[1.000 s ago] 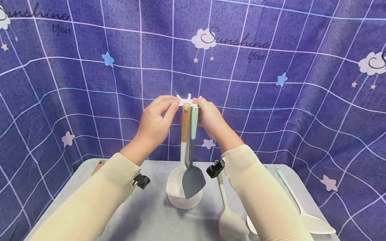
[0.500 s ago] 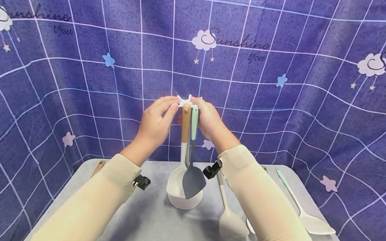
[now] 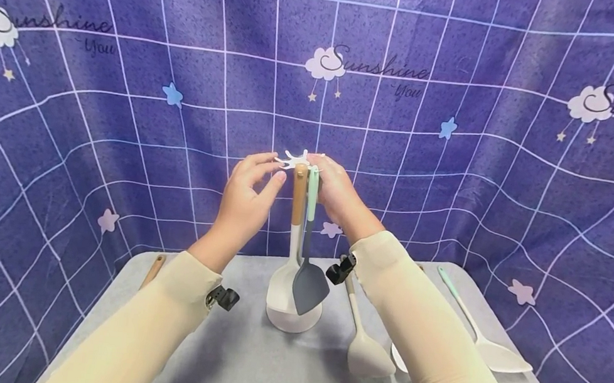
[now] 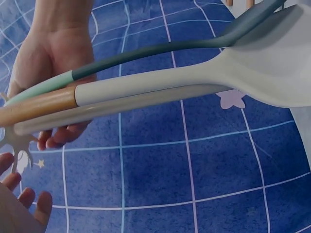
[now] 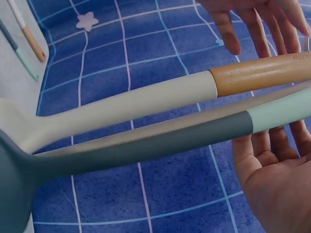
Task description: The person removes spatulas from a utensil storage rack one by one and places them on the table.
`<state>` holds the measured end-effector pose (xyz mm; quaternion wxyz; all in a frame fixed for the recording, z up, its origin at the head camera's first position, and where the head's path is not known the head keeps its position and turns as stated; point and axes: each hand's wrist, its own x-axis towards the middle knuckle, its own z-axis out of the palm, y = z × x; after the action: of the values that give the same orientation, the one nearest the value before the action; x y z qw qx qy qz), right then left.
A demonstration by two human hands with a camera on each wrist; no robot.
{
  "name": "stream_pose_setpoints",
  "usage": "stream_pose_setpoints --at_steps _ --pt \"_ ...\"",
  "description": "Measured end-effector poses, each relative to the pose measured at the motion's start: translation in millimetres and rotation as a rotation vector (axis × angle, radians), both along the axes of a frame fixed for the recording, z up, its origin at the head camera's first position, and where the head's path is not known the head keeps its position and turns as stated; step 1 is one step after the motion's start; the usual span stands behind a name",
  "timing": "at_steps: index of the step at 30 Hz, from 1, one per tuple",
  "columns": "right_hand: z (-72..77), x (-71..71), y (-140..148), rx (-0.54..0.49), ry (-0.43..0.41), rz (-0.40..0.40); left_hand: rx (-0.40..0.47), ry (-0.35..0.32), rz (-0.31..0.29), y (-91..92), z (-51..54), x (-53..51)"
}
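Observation:
A white utensil stand with a hooked top and a round base stands mid-table in the head view. On its near side hang a white spatula with a wooden handle and a dark grey spatula with a mint handle. Behind them runs the stand's beige pole. My left hand is beside the hooks, fingers spread and thumb apart. My right hand holds the stand near its top, fingers curled behind pole and mint handle; its thumb tip is hidden.
On the grey table at right lie a beige turner and a white spoon with a mint handle. A white utensil is partly under the right sleeve. A wooden handle shows by the left sleeve. A purple curtain hangs behind.
The hooked top has turned slightly, and both hanging spatulas have shifted a little to the right. My left thumb and fingers have spread off the hook they were pinching.

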<state>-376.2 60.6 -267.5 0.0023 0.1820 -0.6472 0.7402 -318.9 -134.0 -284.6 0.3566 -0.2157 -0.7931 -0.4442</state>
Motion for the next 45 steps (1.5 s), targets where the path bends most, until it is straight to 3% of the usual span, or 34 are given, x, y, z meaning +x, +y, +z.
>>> stream_pose_setpoints --at_steps 5,8,12,25,37,45 --pt "0.7 3.2 1 0.025 0.03 0.035 0.093 0.011 -0.004 3.1 -6.8 5.7" --pt "-0.4 2.8 2 0.023 0.031 0.039 0.11 -0.029 -0.034 6.4 -10.8 9.5" --pt "-2.8 2.2 2 0.029 0.031 0.037 0.073 -0.091 -0.073 11.6 -14.0 10.5" --pt "-6.8 -0.7 -4 0.0 0.036 0.032 -0.044 -0.285 -0.105 17.1 -24.4 6.1" --pt "-3.4 -0.2 -1 0.062 0.071 0.061 -0.065 -0.245 -0.099 17.3 -24.2 8.6" --pt "-3.6 -1.5 -1 0.047 0.06 0.064 -0.048 -0.24 -0.092 17.2 -24.6 9.4"
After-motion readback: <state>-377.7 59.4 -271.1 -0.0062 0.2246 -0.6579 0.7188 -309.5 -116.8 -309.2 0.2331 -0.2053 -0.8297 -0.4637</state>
